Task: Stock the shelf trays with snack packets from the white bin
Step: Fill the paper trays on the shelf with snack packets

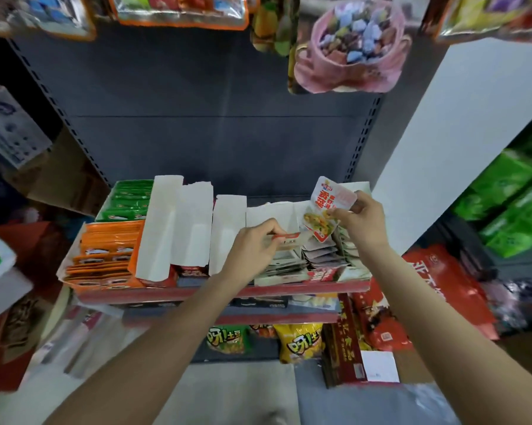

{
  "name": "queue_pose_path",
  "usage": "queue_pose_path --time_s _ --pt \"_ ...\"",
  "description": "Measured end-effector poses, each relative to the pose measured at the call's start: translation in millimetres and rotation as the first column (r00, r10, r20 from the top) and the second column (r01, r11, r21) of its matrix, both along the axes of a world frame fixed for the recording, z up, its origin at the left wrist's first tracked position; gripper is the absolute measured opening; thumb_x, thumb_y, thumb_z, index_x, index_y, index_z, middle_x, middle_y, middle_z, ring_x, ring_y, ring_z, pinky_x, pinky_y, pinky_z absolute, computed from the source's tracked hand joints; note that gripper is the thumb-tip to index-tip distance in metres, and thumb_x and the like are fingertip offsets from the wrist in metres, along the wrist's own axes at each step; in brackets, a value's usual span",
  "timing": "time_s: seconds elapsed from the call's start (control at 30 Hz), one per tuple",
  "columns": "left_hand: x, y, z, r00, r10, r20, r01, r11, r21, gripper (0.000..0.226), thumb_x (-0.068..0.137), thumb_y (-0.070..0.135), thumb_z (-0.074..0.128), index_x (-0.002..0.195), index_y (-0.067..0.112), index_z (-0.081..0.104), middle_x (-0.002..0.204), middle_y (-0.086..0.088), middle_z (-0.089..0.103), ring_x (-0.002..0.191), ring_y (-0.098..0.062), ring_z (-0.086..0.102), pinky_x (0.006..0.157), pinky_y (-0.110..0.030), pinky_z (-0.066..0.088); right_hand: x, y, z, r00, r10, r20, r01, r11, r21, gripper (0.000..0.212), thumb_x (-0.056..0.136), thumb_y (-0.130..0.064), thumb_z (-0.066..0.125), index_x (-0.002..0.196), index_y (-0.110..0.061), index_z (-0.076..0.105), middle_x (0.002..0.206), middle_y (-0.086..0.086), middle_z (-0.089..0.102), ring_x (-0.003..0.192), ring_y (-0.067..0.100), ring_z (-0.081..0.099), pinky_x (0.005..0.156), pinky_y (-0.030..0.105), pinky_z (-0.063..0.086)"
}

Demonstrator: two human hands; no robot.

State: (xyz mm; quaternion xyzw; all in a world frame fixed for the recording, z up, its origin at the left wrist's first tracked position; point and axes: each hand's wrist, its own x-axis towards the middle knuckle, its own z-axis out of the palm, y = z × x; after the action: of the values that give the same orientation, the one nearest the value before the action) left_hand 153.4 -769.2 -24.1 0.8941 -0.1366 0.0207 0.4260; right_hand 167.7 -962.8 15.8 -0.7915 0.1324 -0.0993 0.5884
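Observation:
My right hand (361, 220) pinches a white snack packet (327, 207) with red print and a food picture, held above the rightmost shelf tray (355, 273). My left hand (254, 245) grips a small white and red packet (290, 239) over the tray beside it, which holds several grey and white packets (289, 263). Both trays sit on the red-edged shelf (228, 291). The white bin is not in view.
Left of my hands stand tall white cardboard tray flaps (174, 228), then an orange packet tray (105, 256) and a green packet tray (129, 199). Bags hang overhead (347, 47). Yellow and green snack bags (301, 340) fill the shelf below. Red packs (442, 280) lie right.

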Motion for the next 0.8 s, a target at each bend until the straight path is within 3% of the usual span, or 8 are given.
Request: queue_pose_path --time_s 0.07,0.13,0.23,0.37,0.47,0.6,0.7,0.8 --pt "1 3 -10 0.992 -0.085 -0.088 0.098 0.982 0.159 0.004 0.091 0.013 0.058 0.092 0.014 0.062 0.097 -0.001 0.07 0.069 -0.018 0.063 0.067 -0.03 0.05 3 -3 -3 1.0 0.013 -0.014 -0.013 0.998 -0.062 0.018 0.079 0.0 0.07 0.093 -0.004 0.06 0.097 0.009 0.067 0.092 0.024 0.063 0.075 0.034 0.052" --pt "4 6 -19 0.949 -0.149 -0.276 0.223 0.94 0.26 0.01 0.091 0.017 0.058 0.098 0.015 0.065 0.105 -0.002 0.069 0.086 -0.015 0.065 0.082 -0.029 0.052 6 -4 -4 0.999 0.034 -0.019 -0.036 0.992 -0.118 0.018 0.08 -0.001 0.07 0.093 -0.005 0.059 0.094 0.005 0.065 0.088 0.022 0.062 0.067 0.027 0.048" --pt "9 8 -19 0.889 -0.135 -0.438 0.23 0.958 0.17 0.019 0.092 0.029 0.057 0.104 0.018 0.067 0.109 0.004 0.066 0.102 -0.01 0.058 0.093 -0.026 0.045 12 -6 -3 0.999 0.051 -0.004 -0.051 0.974 -0.22 0.018 0.082 0.0 0.066 0.098 -0.003 0.059 0.092 0.003 0.063 0.084 0.018 0.059 0.061 0.018 0.045" --pt "23 8 -5 0.995 0.057 -0.087 -0.047 0.992 0.119 0.019 0.094 0.024 0.051 0.108 0.019 0.063 0.112 0.004 0.062 0.109 -0.013 0.055 0.094 -0.03 0.044 20 -11 1 0.998 0.062 0.02 -0.049 0.917 -0.395 0.014 0.086 -0.004 0.058 0.093 -0.011 0.068 0.085 0.005 0.062 0.076 0.02 0.055 0.059 0.012 0.039" --pt "38 7 5 0.994 0.059 0.093 -0.088 0.933 0.348 0.042 0.096 0.025 0.047 0.137 0.018 0.044 0.145 0.0 0.04 0.132 -0.018 0.035 0.107 -0.034 0.031 22 -11 -3 0.997 0.063 0.034 -0.04 0.883 -0.468 0.018 0.089 -0.01 0.053 0.08 -0.004 0.067 0.077 0.009 0.062 0.071 0.022 0.052 0.055 0.021 0.035" --pt "52 5 4 0.999 -0.038 -0.024 0.045 0.787 0.615 0.064 0.095 0.033 0.046 0.151 0.021 0.017 0.159 -0.001 0.012 0.145 -0.021 0.012 0.115 -0.035 0.016 27 -6 -10 0.987 0.158 0.028 -0.113 0.807 -0.58 0.021 0.091 -0.007 0.053 0.08 0.003 0.068 0.074 0.022 0.064 0.067 0.033 0.054 0.052 0.024 0.025" --pt "55 2 2 0.996 -0.032 -0.081 0.076 0.782 0.619 0.065 0.095 0.031 0.046 0.151 0.021 0.015 0.158 -0.001 0.015 0.144 -0.021 0.018 0.114 -0.033 0.019 31 -6 -10 0.969 0.245 0.041 -0.149 0.707 -0.692 0.02 0.09 -0.003 0.056 0.099 -0.005 0.073 0.09 0.018 0.072 0.078 0.033 0.064 0.061 0.016 0.032" --pt "54 0 2 0.998 -0.016 -0.064 0.05 0.821 0.569 0.061 0.096 0.028 0.045 0.151 0.021 0.019 0.157 -0.001 0.02 0.143 -0.02 0.02 0.114 -0.032 0.018 27 -15 -9 0.955 0.292 0.043 -0.152 0.612 -0.776 0.025 0.089 -0.002 0.058 0.108 -0.011 0.072 0.104 0.013 0.072 0.091 0.033 0.065 0.076 0.029 0.045"
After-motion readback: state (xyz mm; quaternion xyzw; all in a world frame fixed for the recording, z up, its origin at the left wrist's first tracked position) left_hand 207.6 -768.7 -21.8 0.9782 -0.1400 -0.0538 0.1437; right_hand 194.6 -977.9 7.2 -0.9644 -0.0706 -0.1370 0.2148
